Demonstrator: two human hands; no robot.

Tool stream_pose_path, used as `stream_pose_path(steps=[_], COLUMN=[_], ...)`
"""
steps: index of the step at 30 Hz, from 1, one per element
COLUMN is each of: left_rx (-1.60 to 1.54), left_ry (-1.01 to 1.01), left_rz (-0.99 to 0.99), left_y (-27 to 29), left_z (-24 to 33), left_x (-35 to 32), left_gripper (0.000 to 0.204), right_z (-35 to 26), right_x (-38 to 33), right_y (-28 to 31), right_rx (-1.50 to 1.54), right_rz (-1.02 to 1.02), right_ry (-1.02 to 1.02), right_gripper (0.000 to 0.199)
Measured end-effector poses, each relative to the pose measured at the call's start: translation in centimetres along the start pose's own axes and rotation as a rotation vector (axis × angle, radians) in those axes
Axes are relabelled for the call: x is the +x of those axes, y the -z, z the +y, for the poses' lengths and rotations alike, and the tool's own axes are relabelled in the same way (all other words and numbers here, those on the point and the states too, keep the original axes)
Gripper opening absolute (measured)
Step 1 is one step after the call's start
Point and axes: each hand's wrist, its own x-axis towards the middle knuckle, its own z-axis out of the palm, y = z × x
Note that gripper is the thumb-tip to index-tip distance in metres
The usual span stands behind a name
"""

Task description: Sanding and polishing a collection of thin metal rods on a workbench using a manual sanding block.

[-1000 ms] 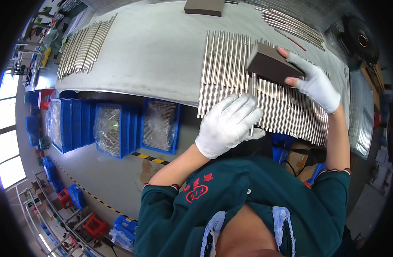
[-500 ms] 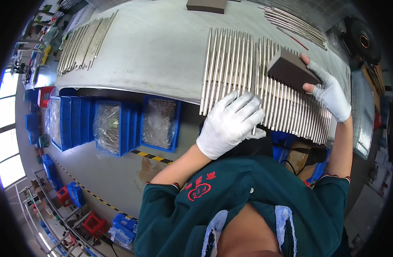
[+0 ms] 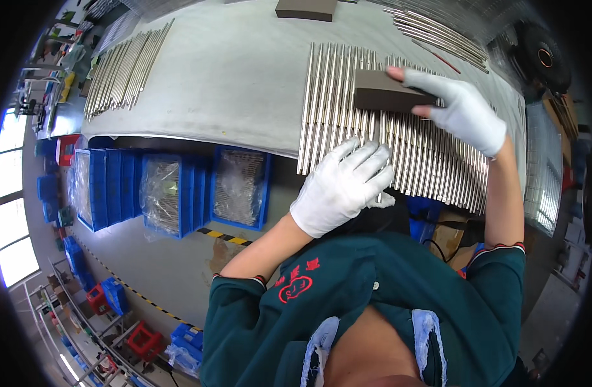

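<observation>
Hands: two, both in white gloves. Left hand (image 3: 343,187) lies flat with fingers spread on the near ends of the rods, grasping nothing. Right hand (image 3: 460,109) has its fingers clenched round the block.
Block: dark grey-brown slab (image 3: 386,99), lying across the rods about mid-row, right hand on its right end.
Second block: same kind (image 3: 307,9), alone at the far edge of the worktop, well apart from the hands.
Rods: one wide row of thin metal rods (image 3: 334,97) laid side by side, way too many to count, a few dozen easily. Near ends stick out over the worktop edge.
Other rod piles: two, one far left (image 3: 125,64), one far right (image 3: 437,32).
Worktop: pale grey, smooth (image 3: 231,71), its edge bowed by the lens.
Bins: blue plastic ones (image 3: 180,193) on the floor under the edge, roughly four in a line, some with clear bags inside.
Room: workshop, grey floor with a yellow-black stripe (image 3: 225,236), bright windows at left (image 3: 6,193), red and blue crates further down.
</observation>
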Motion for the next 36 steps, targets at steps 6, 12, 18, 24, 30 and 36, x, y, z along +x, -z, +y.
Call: stream_pose_path(steps=[6, 12, 18, 24, 30, 36], left_rx=[0.009, 0.004, 0.049, 0.019, 0.005, 0.101], left_ry=[-0.007, -0.006, 0.027, 0.016, 0.038, 0.054], left_rz=[-0.058, -0.083, 0.034, 0.174, 0.057, -0.109], left_y=[0.1, 0.1, 0.1, -0.4, 0.4, 0.3], left_z=[-0.4, -0.4, -0.3, -0.3, -0.3, -0.4], left_x=[-0.3, -0.2, -0.3, -0.4, 0.1, -0.4], left_gripper=[0.055, 0.055, 0.053, 0.053, 0.048, 0.053], right_z=[1.6, 2.7, 1.0, 0.2, 1.5, 4.1], right_x=[-2.6, -3.9, -0.4, -0.2, -3.3, -8.6], right_y=[2.4, 1.2, -0.5, -0.4, 0.8, 0.7], right_rx=[-0.09, 0.034, 0.058, 0.115, 0.061, 0.121], right_rz=[-0.004, 0.207, 0.037, 0.022, 0.119, 0.484], right_ry=[-0.071, -0.056, 0.029, -0.091, -0.11, -0.217], right_gripper=[0.058, 0.059, 0.061, 0.061, 0.06, 0.064])
